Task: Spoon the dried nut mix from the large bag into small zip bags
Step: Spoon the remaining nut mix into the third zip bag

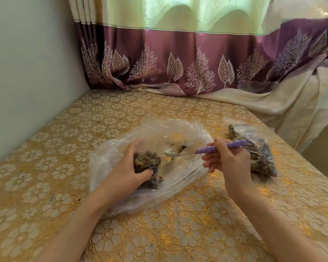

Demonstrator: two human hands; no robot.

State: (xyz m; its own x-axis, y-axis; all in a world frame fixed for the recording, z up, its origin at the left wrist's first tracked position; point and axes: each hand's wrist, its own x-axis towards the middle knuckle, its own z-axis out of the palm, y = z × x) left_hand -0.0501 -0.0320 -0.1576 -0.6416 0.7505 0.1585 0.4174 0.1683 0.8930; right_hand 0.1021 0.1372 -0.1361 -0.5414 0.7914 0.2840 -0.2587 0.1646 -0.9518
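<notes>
Gold floral tablecloth (178, 233) carries the large bag (110, 154). Inside its mouth the left hand (130, 171) curls round a small zip bag (148, 163) of nut mix. Right of it, right-hand fingers (228, 159) pinch the spoon (206, 149); filled bags (257, 154) lie farther right.

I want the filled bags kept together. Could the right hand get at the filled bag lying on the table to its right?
Probably yes. The filled bag lies just beyond the right hand with nothing between, but that hand grips the purple-handled spoon, so it would likely need to set it down first.
</notes>
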